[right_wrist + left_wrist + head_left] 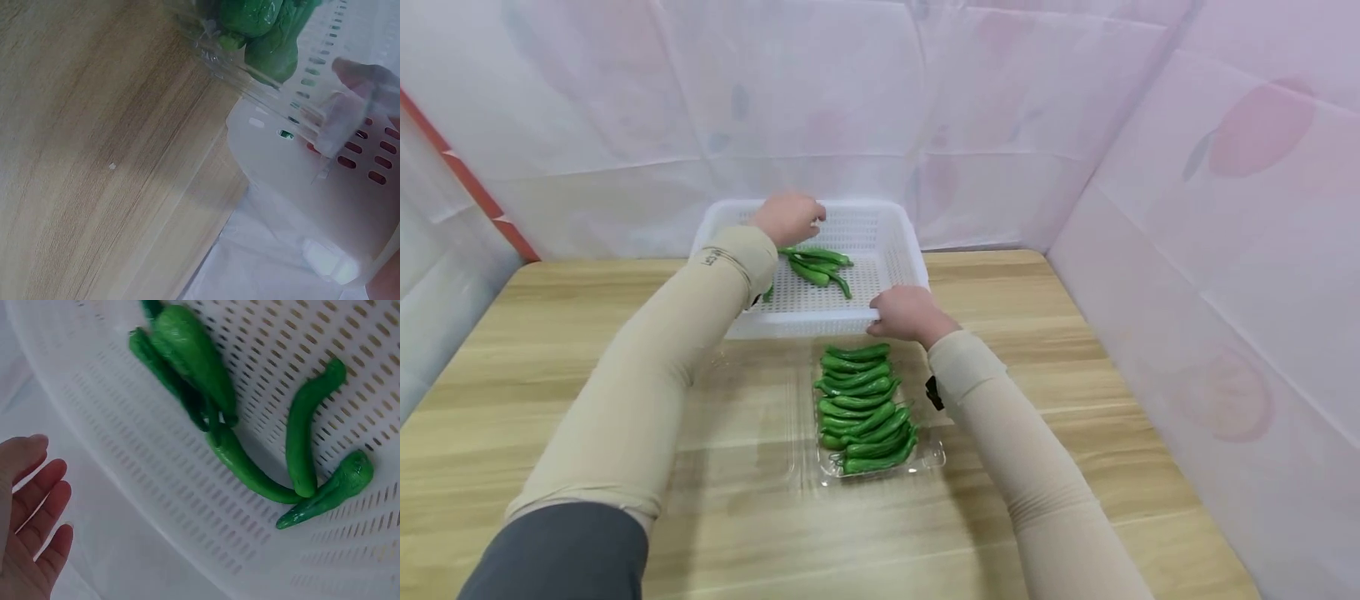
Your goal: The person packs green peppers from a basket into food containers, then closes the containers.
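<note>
A white perforated plastic basket (820, 321) stands at the back of the table with several green peppers (820, 265) inside it. My left hand (790, 218) is over the basket's back left part, its fingers loosely bent and holding nothing. In the left wrist view that hand (34, 512) is apart from the basket wall (144, 469). My right hand (904, 312) grips the basket's front rim near the right corner. In front of the basket, a clear plastic clamshell box (928, 454) holds a stacked row of green peppers (865, 408).
The box's clear lid (737, 425) lies folded out to the left on the wooden table (1052, 467). A pale, printed sheet (820, 92) hangs close behind the basket, and another (1210, 250) borders the table's right side.
</note>
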`<action>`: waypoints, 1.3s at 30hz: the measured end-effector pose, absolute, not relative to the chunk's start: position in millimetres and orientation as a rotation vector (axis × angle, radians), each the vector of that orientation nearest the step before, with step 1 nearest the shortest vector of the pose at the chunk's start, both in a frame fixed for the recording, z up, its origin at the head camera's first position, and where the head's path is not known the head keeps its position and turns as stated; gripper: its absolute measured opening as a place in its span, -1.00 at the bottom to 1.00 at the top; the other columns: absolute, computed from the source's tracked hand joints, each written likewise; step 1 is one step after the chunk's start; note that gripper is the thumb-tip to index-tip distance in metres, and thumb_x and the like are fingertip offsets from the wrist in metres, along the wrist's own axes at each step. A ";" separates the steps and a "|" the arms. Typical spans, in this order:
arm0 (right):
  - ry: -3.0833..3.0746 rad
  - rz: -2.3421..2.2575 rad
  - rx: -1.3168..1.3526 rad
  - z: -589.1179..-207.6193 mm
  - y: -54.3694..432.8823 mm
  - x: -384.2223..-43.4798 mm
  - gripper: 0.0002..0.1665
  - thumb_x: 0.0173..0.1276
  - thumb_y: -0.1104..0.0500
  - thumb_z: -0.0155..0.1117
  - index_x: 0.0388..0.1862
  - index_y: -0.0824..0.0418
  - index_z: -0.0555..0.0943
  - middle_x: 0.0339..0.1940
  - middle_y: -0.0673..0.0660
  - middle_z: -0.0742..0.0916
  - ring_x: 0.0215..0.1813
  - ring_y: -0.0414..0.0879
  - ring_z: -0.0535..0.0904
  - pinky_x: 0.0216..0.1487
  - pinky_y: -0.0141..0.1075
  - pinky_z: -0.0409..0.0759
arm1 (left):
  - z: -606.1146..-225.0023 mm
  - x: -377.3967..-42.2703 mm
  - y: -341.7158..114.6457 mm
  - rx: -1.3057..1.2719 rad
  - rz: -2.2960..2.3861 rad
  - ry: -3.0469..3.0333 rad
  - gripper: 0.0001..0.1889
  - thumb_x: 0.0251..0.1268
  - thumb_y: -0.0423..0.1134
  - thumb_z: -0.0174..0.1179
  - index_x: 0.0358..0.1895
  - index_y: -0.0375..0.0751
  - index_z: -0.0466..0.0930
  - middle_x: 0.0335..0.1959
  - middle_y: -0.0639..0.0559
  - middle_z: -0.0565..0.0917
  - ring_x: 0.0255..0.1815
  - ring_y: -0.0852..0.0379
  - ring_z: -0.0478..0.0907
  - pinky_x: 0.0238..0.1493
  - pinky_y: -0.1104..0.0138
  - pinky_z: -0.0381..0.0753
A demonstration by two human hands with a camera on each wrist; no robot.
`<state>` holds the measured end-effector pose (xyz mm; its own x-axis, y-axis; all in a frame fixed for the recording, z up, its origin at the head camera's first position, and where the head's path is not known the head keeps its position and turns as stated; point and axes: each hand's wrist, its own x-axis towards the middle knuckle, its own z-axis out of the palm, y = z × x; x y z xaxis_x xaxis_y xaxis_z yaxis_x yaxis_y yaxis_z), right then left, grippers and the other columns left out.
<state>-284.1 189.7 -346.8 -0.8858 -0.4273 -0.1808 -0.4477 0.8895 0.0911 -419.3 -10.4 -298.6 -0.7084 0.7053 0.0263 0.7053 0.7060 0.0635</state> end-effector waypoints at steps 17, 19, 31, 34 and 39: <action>2.902 0.214 -0.668 -343.3 184.6 -276.9 -0.71 0.18 -0.08 0.23 -0.53 0.09 0.53 -0.56 0.00 0.61 -0.51 -0.07 0.46 -0.51 -0.14 0.49 | -358.4 -433.7 -16.7 -1.119 0.181 -3.240 -0.71 0.42 -0.35 -0.10 0.11 -0.21 0.49 0.00 -0.18 0.56 0.07 -0.14 0.46 0.17 -0.01 0.33; 2.901 0.218 -0.676 -342.5 184.3 -276.6 -0.71 0.18 -0.08 0.23 -0.53 0.09 0.53 -0.56 0.00 0.61 -0.51 -0.07 0.47 -0.51 -0.13 0.49 | -359.0 -433.3 -18.4 -1.122 0.247 -3.239 -0.76 0.40 -0.38 -0.08 0.00 -0.26 0.52 -0.11 -0.19 0.59 -0.04 -0.13 0.51 0.09 0.02 0.41; 2.918 0.217 -0.719 -345.7 184.5 -281.1 -0.72 0.14 -0.08 0.23 -0.56 0.09 0.52 -0.57 0.00 0.61 -0.52 -0.05 0.46 -0.52 -0.12 0.49 | -360.7 -426.2 -35.6 -1.035 0.224 -3.282 -0.86 0.19 -0.44 0.17 -0.18 -0.33 0.60 -0.28 -0.15 0.64 -0.21 -0.08 0.56 -0.10 0.12 0.53; 2.908 0.217 -0.735 -346.3 182.1 -282.7 -0.72 0.15 -0.08 0.23 -0.55 0.09 0.53 -0.57 0.00 0.61 -0.52 -0.06 0.46 -0.52 -0.13 0.49 | -361.7 -427.7 -44.4 -1.055 0.183 -3.291 -0.90 0.20 -0.46 0.15 -0.23 -0.32 0.59 -0.33 -0.14 0.63 -0.27 -0.07 0.56 -0.17 0.14 0.54; 2.905 0.219 -0.735 -345.4 179.7 -285.8 -0.72 0.16 -0.08 0.23 -0.55 0.08 0.53 -0.58 0.00 0.60 -0.53 -0.07 0.44 -0.53 -0.15 0.47 | -358.1 -433.7 -62.0 -1.080 0.089 -3.266 -0.89 0.14 -0.46 0.13 -0.34 -0.28 0.64 -0.42 -0.08 0.65 -0.40 0.01 0.53 -0.30 0.19 0.53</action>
<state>-285.8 179.7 -345.4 -0.8713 -0.4611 -0.1680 -0.4811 0.8701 0.1070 -433.7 -62.0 -358.1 -0.7628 0.5750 -0.2958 0.5903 0.8060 0.0444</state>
